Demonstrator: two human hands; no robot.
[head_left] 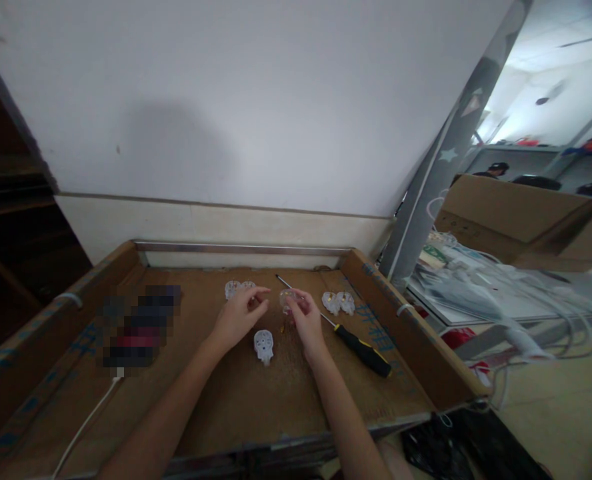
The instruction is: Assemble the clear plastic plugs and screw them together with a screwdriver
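My right hand (307, 321) pinches a clear plastic plug housing (285, 298) between thumb and fingers. Left of it, my left hand (239, 319) hovers over the cardboard with thumb and fingers apart, and nothing shows between them. Partly behind its fingers lie clear plug housings (232, 288). A whitish plug piece (263, 345) rests on the cardboard between my forearms. Two more clear plug housings (331, 302) with brass-coloured parts sit side by side to the right. A screwdriver (363, 350) with a black and yellow handle lies diagonally, its shaft passing behind my right hand.
The cardboard-lined tray (376, 400) has raised sides and a metal rail (246, 249) at the back, against a wall. At left lies a pixelated object (141, 327) with a white cable (87, 420). Beyond the right side are a post, bagged cables and a cardboard box (516, 207).
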